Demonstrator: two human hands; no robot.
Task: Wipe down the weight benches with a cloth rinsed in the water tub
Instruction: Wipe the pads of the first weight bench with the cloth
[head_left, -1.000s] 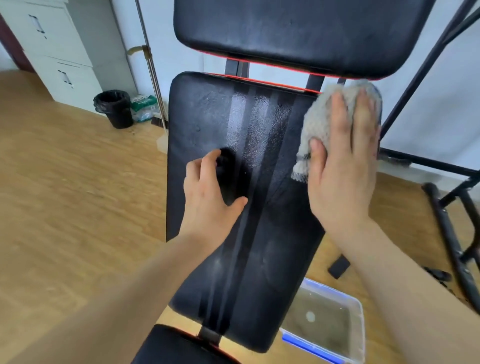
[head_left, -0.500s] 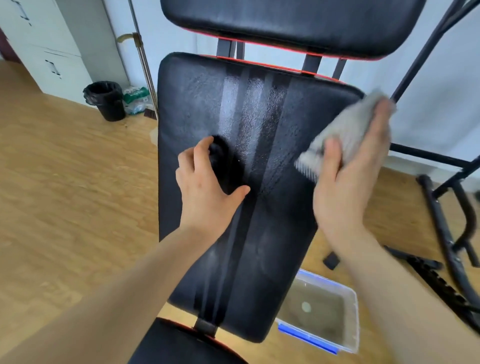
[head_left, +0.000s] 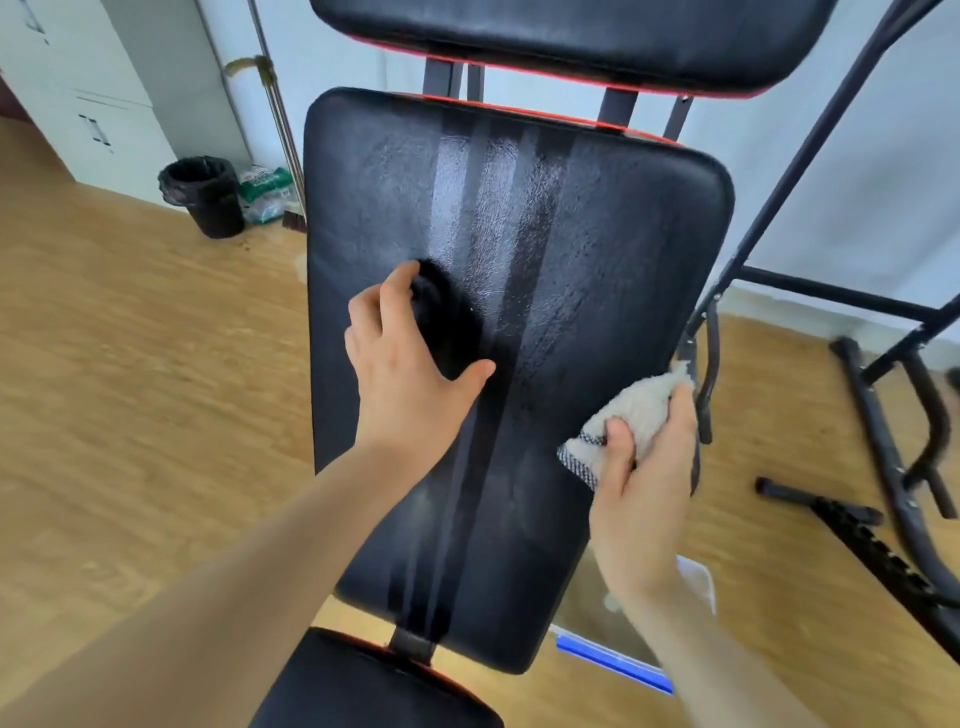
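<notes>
A black padded weight bench back pad (head_left: 597, 249) with red trim fills the middle of the head view, shiny with wet streaks. My left hand (head_left: 410, 364) rests flat on the pad's left part, fingers apart, holding nothing. My right hand (head_left: 649, 467) grips a beige cloth (head_left: 628, 415) with a grey striped edge and presses it against the pad's right edge, about halfway down. The clear water tub (head_left: 696, 582) with a blue rim sits on the floor under the pad's lower right, mostly hidden by my right forearm. The seat pad (head_left: 363, 686) shows at the bottom.
A second black pad (head_left: 571, 36) sits above the back pad. Black metal rack tubes (head_left: 883, 457) stand and lie on the floor to the right. A black waste bin (head_left: 205, 195), a broom handle (head_left: 270, 104) and a white cabinet (head_left: 78, 93) stand at the back left on the wooden floor.
My right hand has drawn the cloth down the pad's right edge from the top corner to about halfway. My left hand has stayed in place on the pad.
</notes>
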